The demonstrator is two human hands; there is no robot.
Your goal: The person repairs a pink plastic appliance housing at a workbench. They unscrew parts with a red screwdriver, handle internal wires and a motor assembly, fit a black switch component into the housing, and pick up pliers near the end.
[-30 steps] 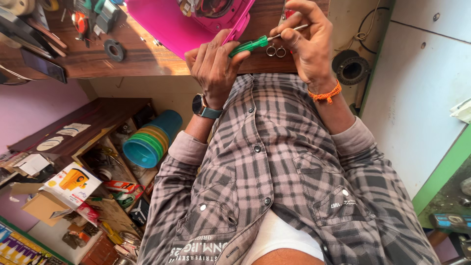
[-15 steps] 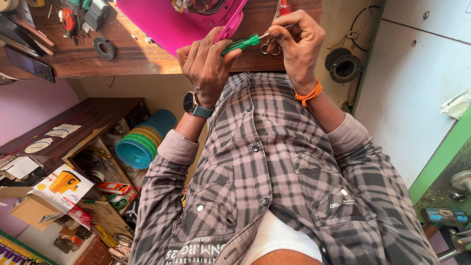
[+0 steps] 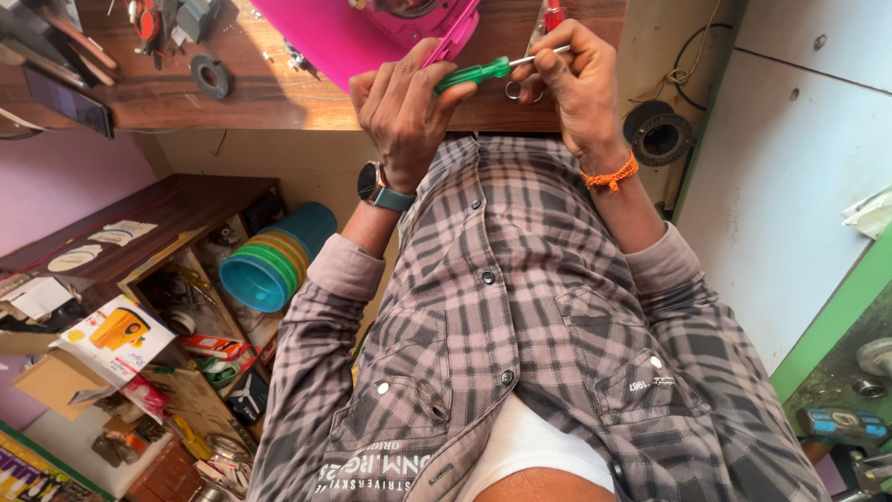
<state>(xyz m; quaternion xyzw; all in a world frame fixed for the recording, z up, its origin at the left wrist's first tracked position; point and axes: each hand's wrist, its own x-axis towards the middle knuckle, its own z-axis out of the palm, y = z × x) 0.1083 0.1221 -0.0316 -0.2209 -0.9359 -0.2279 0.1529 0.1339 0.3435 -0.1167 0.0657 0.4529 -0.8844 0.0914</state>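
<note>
The pink appliance (image 3: 372, 28) on the surface (image 3: 279, 88) is cut off at the 12 o'clock edge. The screwdriver (image 3: 483, 71) tip is hidden inside the right grip (image 3: 581, 88); items on the shelf (image 3: 186, 307) at 8 o'clock are too small to identify.

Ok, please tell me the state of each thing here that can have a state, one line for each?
Left hand: closed on the screwdriver's handle.
Right hand: fingertips pinching the metal shaft.
Green screwdriver: held almost level between both hands, above the bench edge.
Pink appliance: resting on the wooden bench, untouched.
Stacked bowls: nested, lying on their side.
Wristwatch: strapped on the left wrist.
</note>
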